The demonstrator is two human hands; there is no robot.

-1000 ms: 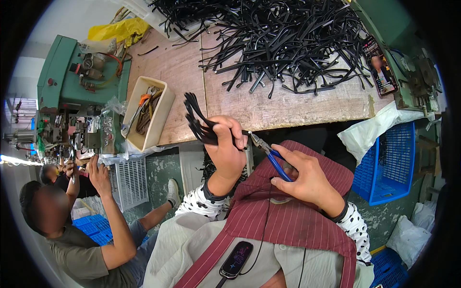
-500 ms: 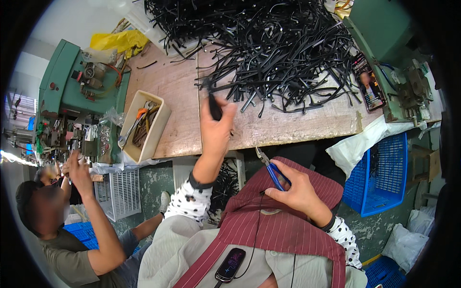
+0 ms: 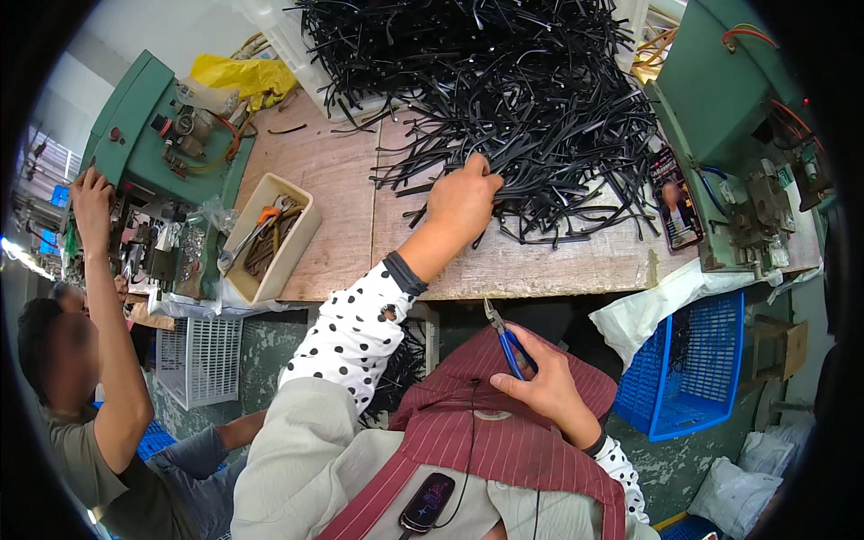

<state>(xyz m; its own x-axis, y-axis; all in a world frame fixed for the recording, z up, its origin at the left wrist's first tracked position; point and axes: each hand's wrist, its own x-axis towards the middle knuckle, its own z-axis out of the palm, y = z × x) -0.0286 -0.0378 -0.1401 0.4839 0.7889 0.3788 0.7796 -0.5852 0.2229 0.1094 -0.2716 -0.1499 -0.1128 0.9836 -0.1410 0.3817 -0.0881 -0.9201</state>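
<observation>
A heap of slim black strips with curved ends (image 3: 549, 135), which look like eyeglass temples, spreads over the far part of the workbench. My left hand (image 3: 463, 200) reaches to the heap's near left edge. Its fingers are bent down among the strips; their tips and anything pinched in them are hidden. Above my lap, just off the bench's front edge, my right hand (image 3: 549, 382) is closed around the blue-handled cutting pliers (image 3: 511, 346). The metal jaws point up and away from me.
A cream bin of hand tools (image 3: 301, 238) stands on the bench (image 3: 342, 207) at left. Green machines (image 3: 157, 126) flank both sides. A blue crate (image 3: 693, 369) sits low at right, and a person (image 3: 108, 405) works at far left. A flat printed pack (image 3: 675, 198) lies right of the heap.
My left hand has moved right and away from me into the heap; the dark piece seen in it before no longer shows. My right hand still grips the pliers. The nearby person's arm has risen.
</observation>
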